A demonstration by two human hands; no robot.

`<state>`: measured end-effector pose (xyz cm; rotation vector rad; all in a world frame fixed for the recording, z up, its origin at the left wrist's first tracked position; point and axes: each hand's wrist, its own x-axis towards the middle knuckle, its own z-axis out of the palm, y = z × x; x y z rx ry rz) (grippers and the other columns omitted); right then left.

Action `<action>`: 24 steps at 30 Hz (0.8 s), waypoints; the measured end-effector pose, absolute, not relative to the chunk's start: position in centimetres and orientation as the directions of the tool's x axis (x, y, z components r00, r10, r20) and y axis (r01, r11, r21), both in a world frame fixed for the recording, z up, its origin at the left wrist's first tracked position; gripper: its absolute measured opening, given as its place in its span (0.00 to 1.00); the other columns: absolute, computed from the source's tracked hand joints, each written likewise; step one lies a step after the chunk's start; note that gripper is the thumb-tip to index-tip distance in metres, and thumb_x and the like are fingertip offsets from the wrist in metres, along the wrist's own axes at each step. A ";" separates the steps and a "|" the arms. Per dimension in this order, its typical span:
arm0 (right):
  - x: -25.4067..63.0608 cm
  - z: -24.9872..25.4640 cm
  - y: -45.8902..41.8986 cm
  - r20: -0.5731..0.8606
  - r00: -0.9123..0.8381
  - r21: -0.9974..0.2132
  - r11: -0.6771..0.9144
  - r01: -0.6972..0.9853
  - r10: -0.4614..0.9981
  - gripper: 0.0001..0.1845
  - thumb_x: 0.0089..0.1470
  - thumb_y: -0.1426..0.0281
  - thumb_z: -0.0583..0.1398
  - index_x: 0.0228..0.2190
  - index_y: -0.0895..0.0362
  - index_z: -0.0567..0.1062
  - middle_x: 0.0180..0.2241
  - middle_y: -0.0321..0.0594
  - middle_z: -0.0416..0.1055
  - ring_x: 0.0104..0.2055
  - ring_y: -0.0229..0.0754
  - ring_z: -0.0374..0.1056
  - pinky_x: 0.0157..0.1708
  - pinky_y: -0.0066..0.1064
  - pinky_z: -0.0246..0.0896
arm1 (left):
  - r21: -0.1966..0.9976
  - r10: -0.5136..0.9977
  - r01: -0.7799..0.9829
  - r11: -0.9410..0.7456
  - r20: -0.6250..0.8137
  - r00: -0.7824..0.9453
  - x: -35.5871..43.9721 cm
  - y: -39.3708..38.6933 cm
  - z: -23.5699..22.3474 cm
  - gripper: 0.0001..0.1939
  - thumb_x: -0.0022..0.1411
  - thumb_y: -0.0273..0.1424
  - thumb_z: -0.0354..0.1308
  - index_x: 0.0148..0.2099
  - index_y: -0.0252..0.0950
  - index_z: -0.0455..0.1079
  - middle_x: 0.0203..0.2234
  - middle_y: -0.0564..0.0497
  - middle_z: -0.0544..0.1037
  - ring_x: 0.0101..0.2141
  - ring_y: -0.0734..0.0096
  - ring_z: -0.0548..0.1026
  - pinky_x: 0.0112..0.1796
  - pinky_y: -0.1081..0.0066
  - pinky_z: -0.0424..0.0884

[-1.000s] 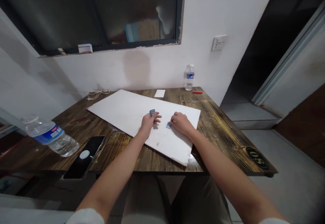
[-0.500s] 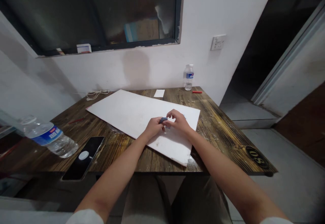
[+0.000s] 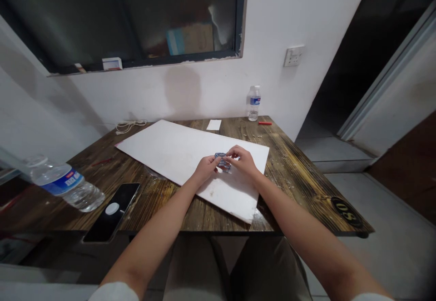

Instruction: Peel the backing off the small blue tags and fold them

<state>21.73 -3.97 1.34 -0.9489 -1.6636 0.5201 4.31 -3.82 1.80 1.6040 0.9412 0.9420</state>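
My left hand (image 3: 204, 168) and my right hand (image 3: 242, 162) meet over the large white board (image 3: 170, 148) on the wooden table (image 3: 299, 173). Between their fingertips they pinch small blue pieces (image 3: 222, 160), held just above the board. Both hands have their fingers closed on these pieces. What the pieces are is too small to tell.
A black phone (image 3: 111, 211) lies near the table's front left edge, beside a water bottle (image 3: 64, 188) lying on its side. A second bottle (image 3: 254, 103) stands by the wall, with a red pen (image 3: 265, 123), a white slip (image 3: 214, 125) and a coiled cord (image 3: 128, 126) nearby.
The hands were apart, each on a blue piece on the board. They have come together and now hold the pieces joined between the fingertips, slightly raised.
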 end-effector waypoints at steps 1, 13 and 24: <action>21.7 1.3 -4.0 0.586 -0.088 -0.747 0.579 0.328 0.806 0.09 0.49 0.63 0.63 0.25 0.56 0.73 0.28 0.39 0.69 0.29 0.38 0.63 0.30 0.31 0.59 | 0.976 0.916 0.121 -0.180 0.121 0.381 4.3 -3.7 1.7 0.22 0.57 0.47 0.57 0.38 0.30 0.73 0.31 0.41 0.80 0.30 0.65 0.78 0.26 0.74 0.64; 21.3 0.6 -3.8 0.423 -0.158 -0.842 0.452 0.295 0.892 0.15 0.42 0.59 0.66 0.30 0.56 0.73 0.24 0.32 0.69 0.27 0.36 0.63 0.29 0.28 0.58 | 0.979 0.964 0.169 -0.113 0.067 0.257 4.1 -4.1 1.9 0.17 0.51 0.43 0.65 0.28 0.32 0.72 0.20 0.47 0.77 0.23 0.71 0.73 0.23 0.75 0.62; 21.5 0.1 -2.9 0.355 -0.036 -0.921 0.356 0.159 0.934 0.12 0.41 0.61 0.64 0.21 0.56 0.71 0.19 0.32 0.67 0.23 0.36 0.62 0.25 0.28 0.56 | 0.999 0.954 0.032 -0.021 0.010 0.300 4.2 -3.6 1.4 0.19 0.51 0.41 0.65 0.39 0.30 0.75 0.36 0.41 0.80 0.28 0.71 0.76 0.25 0.76 0.64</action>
